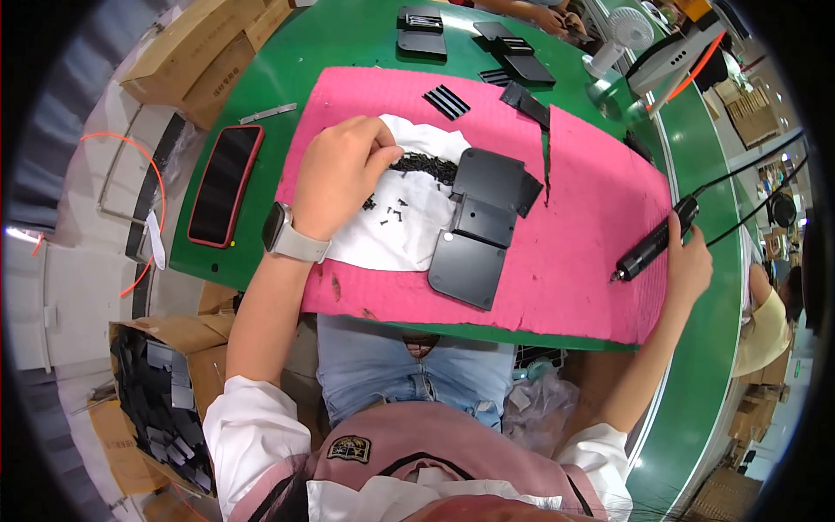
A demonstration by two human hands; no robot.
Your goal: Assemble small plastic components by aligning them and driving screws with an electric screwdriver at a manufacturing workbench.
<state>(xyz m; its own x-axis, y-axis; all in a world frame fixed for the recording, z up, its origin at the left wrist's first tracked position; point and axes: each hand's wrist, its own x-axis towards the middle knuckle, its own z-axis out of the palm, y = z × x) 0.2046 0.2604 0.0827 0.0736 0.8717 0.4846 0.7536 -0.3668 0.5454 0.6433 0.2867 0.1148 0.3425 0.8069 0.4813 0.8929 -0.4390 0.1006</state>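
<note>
Black screws [424, 165] lie on white cloth [383, 248] beside a dark panel [468, 268], left hand [344, 170] at their edge, grip unclear from here, right hand [690, 264] clamped round a screwdriver [648, 250], so snagging the cloth could scatter them.

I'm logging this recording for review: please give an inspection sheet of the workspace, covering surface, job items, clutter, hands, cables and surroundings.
Surface: pink mat, slit at upper right, on green table.
Job items: black screws on white cloth; black plates at the cloth's right edge.
Clutter: phone and metal strip left of the mat.
Hands: left hand at the screws, grip unclear; right hand holds driver.
Cables: black cord from the driver.
Surroundings: carton of black parts lower left; fan upper right.
</note>
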